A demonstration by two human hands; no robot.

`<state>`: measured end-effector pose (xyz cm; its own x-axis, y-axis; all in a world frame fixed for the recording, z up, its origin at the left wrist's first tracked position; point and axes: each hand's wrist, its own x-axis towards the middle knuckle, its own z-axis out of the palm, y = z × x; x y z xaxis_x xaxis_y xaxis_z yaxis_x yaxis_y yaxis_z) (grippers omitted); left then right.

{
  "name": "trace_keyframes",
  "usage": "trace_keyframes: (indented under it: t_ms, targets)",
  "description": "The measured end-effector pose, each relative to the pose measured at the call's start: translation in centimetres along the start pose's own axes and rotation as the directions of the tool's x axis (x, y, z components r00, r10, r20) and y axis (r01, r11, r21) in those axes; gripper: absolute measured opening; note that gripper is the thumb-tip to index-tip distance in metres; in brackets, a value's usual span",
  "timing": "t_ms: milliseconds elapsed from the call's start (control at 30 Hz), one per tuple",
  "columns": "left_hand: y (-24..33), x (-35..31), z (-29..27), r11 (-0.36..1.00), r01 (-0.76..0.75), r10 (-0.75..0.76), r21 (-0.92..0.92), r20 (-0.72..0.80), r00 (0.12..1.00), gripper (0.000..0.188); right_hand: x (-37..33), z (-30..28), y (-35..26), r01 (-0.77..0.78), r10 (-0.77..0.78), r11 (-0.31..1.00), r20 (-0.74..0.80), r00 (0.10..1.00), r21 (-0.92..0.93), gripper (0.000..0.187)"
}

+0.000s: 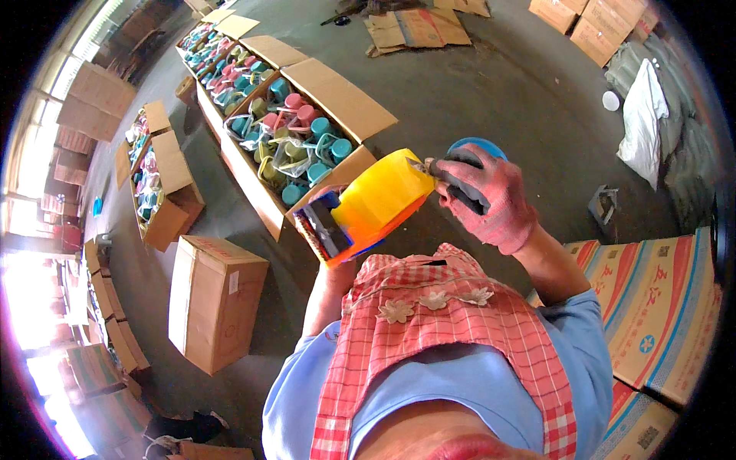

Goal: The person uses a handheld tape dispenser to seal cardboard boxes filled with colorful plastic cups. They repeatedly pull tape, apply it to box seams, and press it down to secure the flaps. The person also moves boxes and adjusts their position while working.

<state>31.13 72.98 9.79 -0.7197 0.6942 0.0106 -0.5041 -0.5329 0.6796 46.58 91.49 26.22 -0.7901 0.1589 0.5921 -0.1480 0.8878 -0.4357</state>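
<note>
My left hand (337, 274) is closed round a tape dispenser (328, 230), mostly hidden behind it. The dispenser is orange with a dark front and a toothed edge, and carries a wide roll of yellow tape (387, 192). Against the far right side of the roll is my right hand (487, 195), in a red glove with dark finger patches. Its fingers are bent and pressed together by a small greyish pointed tip (416, 164); what they hold is unclear. A blue rounded rim (484, 144) shows just behind that hand, mostly covered.
Beyond my left hand, a row of open cartons (253, 165) holds teal, pink and green plastic cups. A closed carton (215, 299) stands at left, near another open carton (165, 176). Stacked printed cartons (652, 307) rise at right, below a white sack (644, 126). Flattened cardboard (422, 29) lies far off.
</note>
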Motion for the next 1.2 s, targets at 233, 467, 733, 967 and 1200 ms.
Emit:
trace_keyframes:
  t_ms: [233, 467, 733, 967, 1200]
  targets:
    - [1.6, -0.2, 1.0, 0.77, -0.28, 0.289, 0.573, 0.078, 0.954, 0.024, 0.7, 0.4, 1.4, 0.026, -0.026, 1.0, 0.001, 1.0, -0.001, 0.034]
    - [-0.8, 0.6, -2.6, 0.963, -0.268, 0.269, -0.027, 0.018, 0.963, 0.036, 1.9, 0.7, 2.0, 0.268, -0.259, 0.927, 0.07, 0.963, -0.261, 0.04]
    - [-1.9, 0.0, -3.0, 0.814, -0.199, 0.249, 0.546, -0.019, 0.968, 0.043, 2.7, 1.0, 2.6, 0.199, -0.194, 0.98, 0.115, 0.974, -0.029, 0.036]
    - [-5.9, 2.1, -9.5, 0.895, 0.134, -0.18, -0.425, -0.069, 0.981, 0.055, 3.9, 0.9, 4.2, 0.56, -0.534, 0.713, 0.19, 0.824, -0.422, 0.025]
    - [-1.4, 1.8, -1.1, 0.91, 0.174, -0.113, -0.375, 0.178, 0.977, 0.052, 6.2, -0.7, 5.1, 0.743, -0.66, 0.551, 0.346, 0.667, -0.381, 0.024]
